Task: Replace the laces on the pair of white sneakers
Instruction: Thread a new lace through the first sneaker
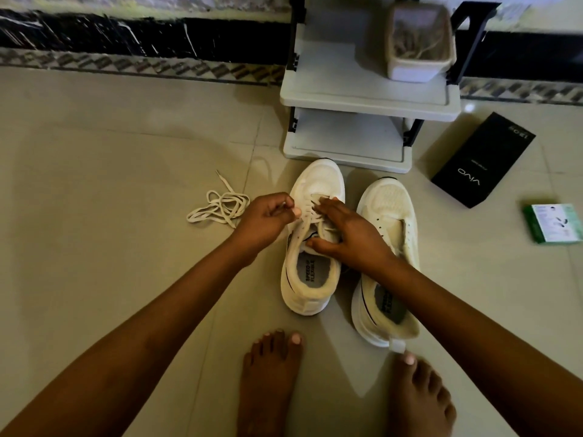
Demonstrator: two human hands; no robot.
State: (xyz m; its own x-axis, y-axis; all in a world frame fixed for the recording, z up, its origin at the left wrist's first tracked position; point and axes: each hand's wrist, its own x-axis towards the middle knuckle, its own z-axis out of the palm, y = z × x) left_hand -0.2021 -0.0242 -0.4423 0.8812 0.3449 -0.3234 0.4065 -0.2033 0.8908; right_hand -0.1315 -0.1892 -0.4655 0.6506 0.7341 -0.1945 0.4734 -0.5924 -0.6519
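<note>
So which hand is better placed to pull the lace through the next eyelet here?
Probably the left hand: it pinches the lace at the left sneaker's eyelets. The right hand lies flat across the tongue, steadying it.

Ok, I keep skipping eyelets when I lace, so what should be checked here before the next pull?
1. Left hand pinches the lace end: ok.
2. Right hand steadies the left sneaker: ok.
3. Loose lace lies apart on the floor, untangled from the shoe: ok.
4. Which eyelet comes next: cannot tell, hands cover them.
5. Right sneaker shows no lace: not ok yet.
</note>
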